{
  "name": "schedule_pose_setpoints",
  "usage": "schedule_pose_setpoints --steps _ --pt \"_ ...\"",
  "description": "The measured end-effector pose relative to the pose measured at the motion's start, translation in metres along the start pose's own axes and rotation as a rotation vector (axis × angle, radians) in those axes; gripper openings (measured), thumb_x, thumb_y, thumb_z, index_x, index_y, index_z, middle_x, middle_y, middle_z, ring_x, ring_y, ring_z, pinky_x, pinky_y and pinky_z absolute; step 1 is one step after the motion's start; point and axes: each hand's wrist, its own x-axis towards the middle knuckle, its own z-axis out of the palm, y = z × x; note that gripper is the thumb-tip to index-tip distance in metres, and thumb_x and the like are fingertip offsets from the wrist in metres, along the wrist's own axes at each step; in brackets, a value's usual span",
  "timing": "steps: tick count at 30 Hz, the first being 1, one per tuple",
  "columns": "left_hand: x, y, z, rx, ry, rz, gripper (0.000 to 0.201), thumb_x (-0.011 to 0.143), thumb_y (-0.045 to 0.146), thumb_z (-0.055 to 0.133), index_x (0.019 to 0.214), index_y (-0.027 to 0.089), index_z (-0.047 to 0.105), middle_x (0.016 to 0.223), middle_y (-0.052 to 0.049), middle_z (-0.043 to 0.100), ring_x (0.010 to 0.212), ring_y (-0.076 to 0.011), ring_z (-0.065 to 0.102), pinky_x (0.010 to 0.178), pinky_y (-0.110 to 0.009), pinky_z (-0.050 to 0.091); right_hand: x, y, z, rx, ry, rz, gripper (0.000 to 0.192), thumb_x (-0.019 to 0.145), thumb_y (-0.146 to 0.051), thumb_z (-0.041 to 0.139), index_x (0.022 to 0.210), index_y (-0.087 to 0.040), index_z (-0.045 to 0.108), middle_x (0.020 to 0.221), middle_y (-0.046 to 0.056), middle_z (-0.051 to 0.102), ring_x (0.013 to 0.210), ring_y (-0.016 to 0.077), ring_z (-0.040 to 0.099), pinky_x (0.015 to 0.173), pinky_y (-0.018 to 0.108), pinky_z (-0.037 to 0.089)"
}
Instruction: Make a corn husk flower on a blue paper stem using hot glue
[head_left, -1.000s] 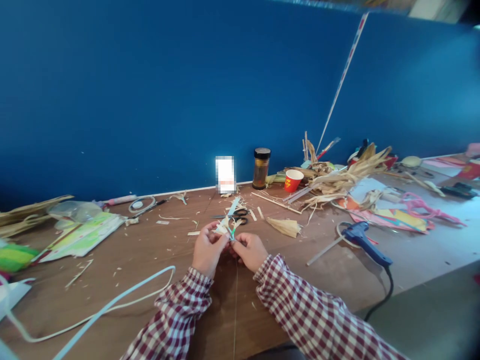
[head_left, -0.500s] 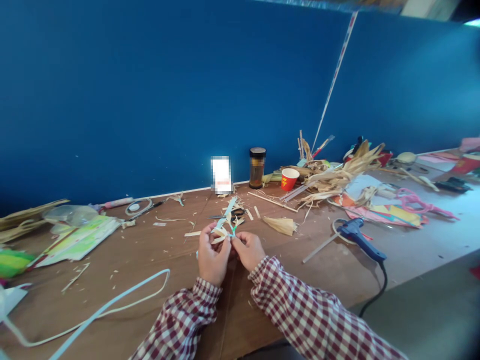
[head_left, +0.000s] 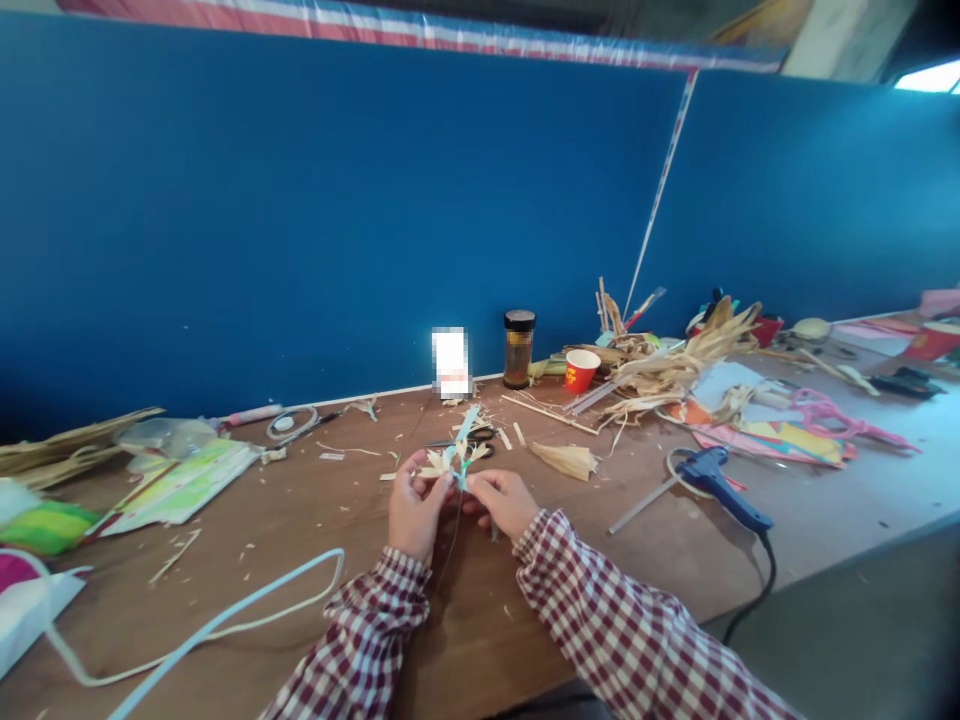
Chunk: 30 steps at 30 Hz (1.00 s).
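Note:
Both my hands meet over the middle of the brown table (head_left: 315,520). My left hand (head_left: 414,508) and my right hand (head_left: 502,500) pinch a small bundle of dried husk strips (head_left: 453,458) bound with a thin teal strand. The bundle stands upright between my fingertips, its pale tips fanning out above them. A thin wire hangs down from it between my wrists. Black-handled scissors (head_left: 480,436) lie just behind the bundle. Both my sleeves are red and white checked.
A blue glue gun (head_left: 721,483) with a black cord lies to the right. Behind stand a dark jar (head_left: 519,349), a red paper cup (head_left: 579,370) and a pile of dried husks (head_left: 675,365). A pale cable (head_left: 225,620) loops front left; papers (head_left: 180,485) lie left.
The camera has tilted up, showing more of the blue wall. My hands stay together on the husk bundle, its tips spread a little wider than before.

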Motion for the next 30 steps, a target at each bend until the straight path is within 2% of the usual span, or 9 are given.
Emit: schedule_pose_setpoints --steps 6,11,15,23,30 --pt "-0.0026 0.0029 0.0035 -0.112 -0.054 -0.143 0.049 0.061 0.017 0.076 0.102 0.019 0.050 0.073 0.000 0.066 0.067 -0.0112 0.064 0.062 -0.021 0.053 0.0011 -0.0012 -0.0013 -0.048 0.105 -0.012 0.020 0.075 -0.032 0.055 0.080 -0.014 0.062 0.061 0.000 0.060 0.051 0.0079 0.055 0.039 0.014 0.039" --pt "-0.0024 0.0013 0.0004 -0.007 -0.088 -0.292 0.026 0.057 0.019 0.078 0.075 0.012 0.060 0.068 -0.002 0.067 0.058 -0.0099 0.062 0.055 -0.018 0.051 0.0008 -0.0012 -0.0007 -0.062 0.102 -0.057 0.023 0.074 -0.033 0.056 0.082 -0.013 0.063 0.060 0.000 0.059 0.051 0.0090 0.054 0.038 0.015 0.038" --pt "-0.0015 -0.0010 -0.0040 0.073 -0.114 -0.330 0.024 0.057 0.025 0.078 0.070 0.012 0.064 0.058 -0.001 0.064 0.053 -0.0101 0.060 0.051 -0.019 0.051 0.0007 0.0001 -0.0002 -0.088 0.129 -0.067 0.025 0.071 -0.035 0.058 0.083 -0.013 0.062 0.063 0.000 0.059 0.054 0.0109 0.055 0.039 0.017 0.039" --pt "-0.0027 -0.0044 -0.0047 0.153 -0.125 -0.283 0.017 0.059 0.025 0.075 0.066 0.012 0.067 0.054 -0.002 0.064 0.048 -0.0109 0.058 0.049 -0.020 0.050 -0.0032 -0.0027 -0.0012 -0.241 0.184 -0.155 0.026 0.073 -0.036 0.056 0.080 -0.013 0.066 0.058 0.001 0.061 0.051 0.0116 0.053 0.044 0.020 0.040" --pt "-0.0043 -0.0067 -0.0048 0.227 -0.175 -0.121 0.017 0.059 0.029 0.073 0.058 0.014 0.064 0.048 0.001 0.060 0.045 -0.0108 0.055 0.047 -0.019 0.046 -0.0051 -0.0004 -0.0004 -0.357 0.230 -0.289 0.024 0.074 -0.035 0.056 0.074 -0.014 0.069 0.055 0.002 0.061 0.052 0.0128 0.053 0.049 0.021 0.039"
